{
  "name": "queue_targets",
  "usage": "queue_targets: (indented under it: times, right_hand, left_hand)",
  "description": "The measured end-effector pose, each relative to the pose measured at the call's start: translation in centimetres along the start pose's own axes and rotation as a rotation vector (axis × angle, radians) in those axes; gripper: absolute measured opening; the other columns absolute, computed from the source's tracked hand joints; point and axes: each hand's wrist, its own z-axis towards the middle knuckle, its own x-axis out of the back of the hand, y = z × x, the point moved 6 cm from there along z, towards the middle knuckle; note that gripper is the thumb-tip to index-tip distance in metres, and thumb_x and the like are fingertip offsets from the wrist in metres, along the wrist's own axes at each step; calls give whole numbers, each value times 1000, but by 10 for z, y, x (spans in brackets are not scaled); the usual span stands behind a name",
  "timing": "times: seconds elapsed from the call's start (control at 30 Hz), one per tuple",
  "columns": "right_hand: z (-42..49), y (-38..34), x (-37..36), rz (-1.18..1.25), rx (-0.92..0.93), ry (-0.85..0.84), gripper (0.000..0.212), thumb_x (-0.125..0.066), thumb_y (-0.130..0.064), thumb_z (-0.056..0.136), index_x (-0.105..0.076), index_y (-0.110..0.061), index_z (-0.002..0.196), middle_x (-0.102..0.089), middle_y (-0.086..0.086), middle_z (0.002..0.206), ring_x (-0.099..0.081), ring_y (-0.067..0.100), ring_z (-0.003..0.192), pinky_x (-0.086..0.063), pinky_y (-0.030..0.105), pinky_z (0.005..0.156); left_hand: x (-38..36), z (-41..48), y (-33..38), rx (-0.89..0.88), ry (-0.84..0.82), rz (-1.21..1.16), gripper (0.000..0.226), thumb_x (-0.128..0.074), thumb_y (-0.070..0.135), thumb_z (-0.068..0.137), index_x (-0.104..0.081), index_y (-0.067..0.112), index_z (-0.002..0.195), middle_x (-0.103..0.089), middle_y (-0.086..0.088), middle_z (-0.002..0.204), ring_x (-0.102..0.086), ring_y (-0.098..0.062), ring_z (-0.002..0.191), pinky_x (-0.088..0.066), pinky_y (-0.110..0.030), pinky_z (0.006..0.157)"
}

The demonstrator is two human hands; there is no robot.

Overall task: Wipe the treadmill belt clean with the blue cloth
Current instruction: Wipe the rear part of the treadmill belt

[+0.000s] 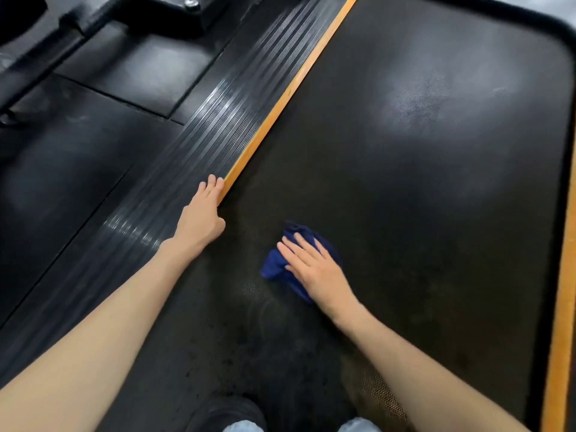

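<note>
The black treadmill belt (405, 157) fills the middle and right of the view, with pale dusty patches toward its far end. A crumpled blue cloth (276, 266) lies on the belt near its left side. My right hand (314, 266) presses flat on the cloth with straight, spread fingers. My left hand (201, 216) rests with straight fingers on the ribbed side rail (199, 141), fingertips against the orange strip (280, 110) along the belt's left edge.
A second orange strip (561, 322) runs along the belt's right edge. Black rubber floor mats (93, 135) and a dark machine base (162, 14) lie to the left. My shoe (230, 413) and jeans show at the bottom.
</note>
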Motion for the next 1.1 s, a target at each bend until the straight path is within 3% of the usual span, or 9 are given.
queue_targets:
  times: [0.1,0.37,0.43,0.5,0.6,0.7,0.83,1.0,1.1]
  right_hand:
    - [-9,68,15,-94,-57,-10,44,-42,-29,92,-56,-12,130,-54,5,136,-47,24,129,-23,36,110]
    - [-33,187,72,-50,-832,247,35,-45,-12,98,-52,-3,132,-51,19,136,-41,35,132,-22,47,114]
    - [-18,142,68,-37,-733,290,30,-47,-13,93,-62,0,115,-64,25,109,-60,42,104,-47,52,93]
    - [-5,68,46,-15,-461,271,29,-48,-19,85,-66,-7,106,-67,17,97,-65,35,88,-53,41,77]
    - [0,-31,3,126,-50,90,32,-49,-25,88,-68,-14,112,-68,5,115,-61,23,110,-42,35,92]
    - [-2,-33,-9,53,180,-20,33,-47,-33,94,-64,-25,122,-61,-6,128,-54,16,123,-32,36,106]
    - [11,52,11,-117,14,67,35,-47,-34,93,-62,-27,124,-59,-6,130,-52,20,124,-29,48,107]
    - [21,91,32,57,-462,224,35,-54,-14,91,-60,-8,125,-57,9,131,-46,31,128,-38,48,106]
    - [36,11,13,121,-185,217,33,-51,-20,86,-68,-3,110,-68,13,112,-63,31,108,-40,39,97]
  left_hand:
    - [1,1,-3,-7,8,-5,87,-41,-16,76,-11,17,151,-2,1,158,-3,-20,145,-20,-43,114]
    - [-1,2,1,9,-39,23,89,-49,-8,77,-5,17,151,3,0,158,0,-21,145,-25,-47,114]
    - [0,3,2,16,-70,32,91,-52,-6,77,-4,17,151,4,0,158,1,-21,145,-25,-43,114]
    - [1,2,3,21,-61,23,92,-53,-5,77,-4,17,151,4,0,158,1,-20,145,-26,-43,114]
    - [0,-2,5,15,-8,5,90,-51,-7,75,-8,16,151,1,0,158,-1,-21,145,-27,-46,112]
    - [1,-3,4,-2,38,-31,86,-46,-12,77,-12,16,150,-3,0,158,-3,-20,145,-24,-43,114]
    - [10,-14,-13,-47,113,-128,73,-43,-14,82,-27,13,147,-20,-3,155,-17,-22,143,-19,-36,116]
    - [3,-36,-36,-88,192,11,71,-51,-8,76,-35,9,144,-31,-8,151,-31,-28,136,-32,-46,109]
    - [-2,-33,-39,-79,133,9,74,-50,-7,77,-31,13,146,-25,-3,154,-25,-25,140,-28,-48,112]
